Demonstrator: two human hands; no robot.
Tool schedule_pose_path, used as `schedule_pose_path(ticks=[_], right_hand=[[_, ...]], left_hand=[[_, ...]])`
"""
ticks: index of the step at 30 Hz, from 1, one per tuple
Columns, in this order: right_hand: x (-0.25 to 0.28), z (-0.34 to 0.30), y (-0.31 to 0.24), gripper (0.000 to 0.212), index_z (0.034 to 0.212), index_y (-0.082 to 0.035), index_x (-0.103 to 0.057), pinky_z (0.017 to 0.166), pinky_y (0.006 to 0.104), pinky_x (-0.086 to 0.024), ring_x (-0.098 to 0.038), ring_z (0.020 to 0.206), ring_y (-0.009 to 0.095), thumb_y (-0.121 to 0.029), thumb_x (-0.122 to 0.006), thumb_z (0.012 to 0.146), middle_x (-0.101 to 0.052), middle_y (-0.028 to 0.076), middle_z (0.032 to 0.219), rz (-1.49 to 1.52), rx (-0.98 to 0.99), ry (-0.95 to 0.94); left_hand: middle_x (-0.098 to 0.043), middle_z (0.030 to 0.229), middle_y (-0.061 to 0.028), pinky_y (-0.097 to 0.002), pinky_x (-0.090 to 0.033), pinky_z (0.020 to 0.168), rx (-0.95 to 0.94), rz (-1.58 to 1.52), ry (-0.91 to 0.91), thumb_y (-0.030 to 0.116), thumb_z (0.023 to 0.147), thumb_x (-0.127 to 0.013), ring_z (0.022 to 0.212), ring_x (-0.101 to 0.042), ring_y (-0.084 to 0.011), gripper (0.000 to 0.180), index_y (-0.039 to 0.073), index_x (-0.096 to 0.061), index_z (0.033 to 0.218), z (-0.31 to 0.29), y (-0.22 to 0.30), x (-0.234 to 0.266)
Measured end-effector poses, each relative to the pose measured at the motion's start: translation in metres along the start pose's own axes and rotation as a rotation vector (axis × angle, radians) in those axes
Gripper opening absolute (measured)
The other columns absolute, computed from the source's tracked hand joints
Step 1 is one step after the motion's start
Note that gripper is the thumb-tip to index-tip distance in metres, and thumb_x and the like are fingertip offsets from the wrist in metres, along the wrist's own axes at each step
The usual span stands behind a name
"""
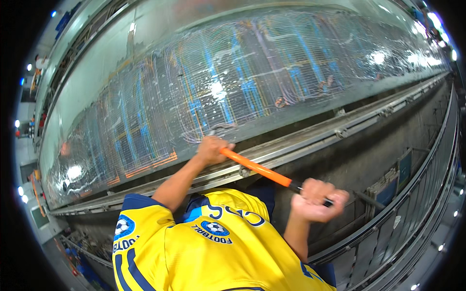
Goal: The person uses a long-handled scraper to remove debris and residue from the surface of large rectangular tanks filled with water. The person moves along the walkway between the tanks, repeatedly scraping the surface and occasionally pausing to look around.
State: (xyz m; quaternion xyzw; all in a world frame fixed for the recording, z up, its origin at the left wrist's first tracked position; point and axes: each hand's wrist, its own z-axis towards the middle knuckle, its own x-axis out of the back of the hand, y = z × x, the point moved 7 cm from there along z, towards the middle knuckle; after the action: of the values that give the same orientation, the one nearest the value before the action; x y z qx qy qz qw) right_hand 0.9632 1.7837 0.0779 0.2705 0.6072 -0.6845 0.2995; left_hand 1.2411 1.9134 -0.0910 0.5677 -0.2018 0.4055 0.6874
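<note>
A long-handled tool with an orange shaft (257, 168) and a black grip slants across in front of my body. My left hand (212, 150) is closed around its far end, close to a narrow, curved metal head (222, 127). That head is by the lower edge of a large glossy panel (272, 63), and I cannot tell whether they touch. Clear film seems to cover the panel, with fine lines and blue strips showing through. Lower and to the right, my right hand (319, 200) grips the black end of the handle.
A metal rail (301, 151) runs along the panel's near side, between it and my body. Railings (383, 252) curve along the right. Orange strips (151, 165) lie near the panel's lower left edge. Lights reflect off the film.
</note>
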Motion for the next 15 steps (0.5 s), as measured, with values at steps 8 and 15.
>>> schedule_pose_path(ticks=[8, 15], right_hand=[[0.038, 0.075, -0.084, 0.028, 0.081, -0.015, -0.045, 0.045, 0.0292, -0.034, -0.033, 0.043, 0.011, -0.031, -0.041, 0.104, -0.041, -0.001, 0.054, -0.005, 0.154, -0.114], [0.064, 0.17, -0.15, 0.031, 0.071, -0.016, -0.043, 0.049, 0.0272, -0.028, -0.028, 0.045, 0.01, -0.032, -0.053, 0.096, -0.029, -0.003, 0.054, -0.267, 0.364, 0.103]], left_hand=[[-0.052, 0.053, -0.0084, -0.0453, -0.041, 0.053, -0.076, -0.09, -0.026, 0.033, 0.093, -0.07, 0.051, -0.055, -0.0321, 0.041, 0.013, -0.056, 0.061, 0.11, 0.065, -0.071], [-0.057, 0.058, -0.0106, -0.0493, -0.043, 0.053, -0.117, -0.222, -0.106, 0.037, 0.095, -0.065, 0.059, -0.059, -0.0376, 0.043, 0.012, -0.056, 0.062, 0.251, 0.126, -0.2]])
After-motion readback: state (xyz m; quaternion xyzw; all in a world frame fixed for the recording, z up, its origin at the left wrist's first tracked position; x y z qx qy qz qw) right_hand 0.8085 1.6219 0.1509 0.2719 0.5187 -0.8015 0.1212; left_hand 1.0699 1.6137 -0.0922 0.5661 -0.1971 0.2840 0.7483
